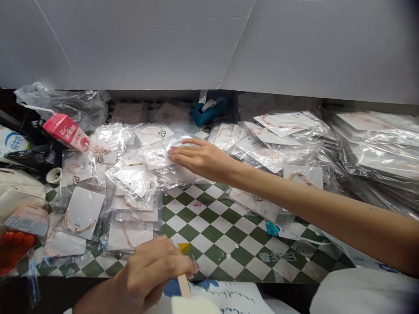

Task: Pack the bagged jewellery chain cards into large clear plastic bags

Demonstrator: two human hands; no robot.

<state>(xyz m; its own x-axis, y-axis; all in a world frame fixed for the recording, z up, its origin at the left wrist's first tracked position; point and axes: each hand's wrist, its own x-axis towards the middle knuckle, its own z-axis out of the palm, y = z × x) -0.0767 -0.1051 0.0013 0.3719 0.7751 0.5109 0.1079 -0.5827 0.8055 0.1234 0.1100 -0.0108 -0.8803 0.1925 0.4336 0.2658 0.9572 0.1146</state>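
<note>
Near the table's front edge, my left hand [153, 270] is closed in a pinch round the wooden stick of a cream-coloured ice pop [194, 305], whose pale block hangs down at the bottom of the view. My right hand [199, 159] reaches across from the right, fingers stretched out and lying flat on clear plastic packets [153, 152] at the middle of the table. White cards with thin gold chain bracelets show inside many packets, such as a carded bracelet [81, 213] at the left. What lies under my right palm is hidden.
A checkered cloth [203, 218] covers the table. A blue tape dispenser [209, 111] stands at the back, below a grey-white panel [147, 43]. At the left are a pink drink carton [67, 131] with a straw and a tape roll [54, 175]. Packet stacks [382, 148] fill the right.
</note>
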